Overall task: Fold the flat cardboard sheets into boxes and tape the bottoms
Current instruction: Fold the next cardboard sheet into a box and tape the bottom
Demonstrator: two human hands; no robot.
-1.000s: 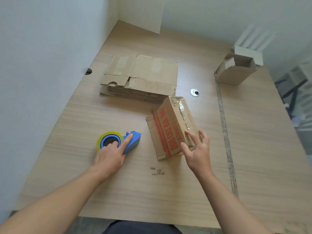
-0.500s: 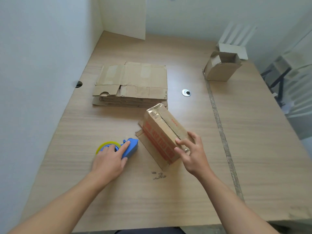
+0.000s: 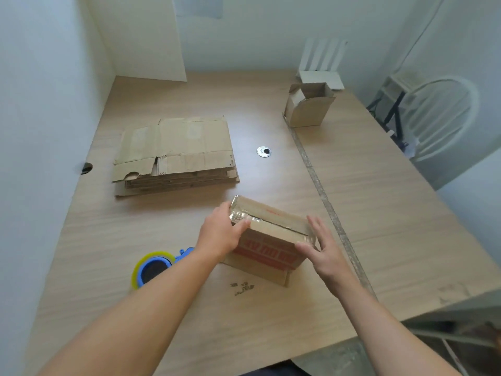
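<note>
**Entry: box sealed, both hands on it, ready to move**

Step in hand, as I judge it: taping of this box is done and the handling-off begins. The taped box (image 3: 273, 225) lies on the table (image 3: 393, 213) just in front of the stack of flat sheets (image 3: 176, 150) and a little to its right. Its glossy taped seam faces up and its red print faces the person.

Hands: the left hand (image 3: 221, 234) cups the box's left end, thumb laid over the top edge and fingers round the far corner. The right hand (image 3: 324, 252) is spread nearly flat against the right end, fingers straight and thumb on the printed face, so it presses rather than clasps. The box sits between the two.

The tape dispenser (image 3: 153, 268) lies in front of the stack to its left, with neither hand on it.

Next move calls for even squeeze from both ends (the right needs more purchase), a lift and a turn right way up. Probably it then goes beside the finished box (image 3: 309, 112), standing open beyond the stack to its right. Many sheets remain.
</note>
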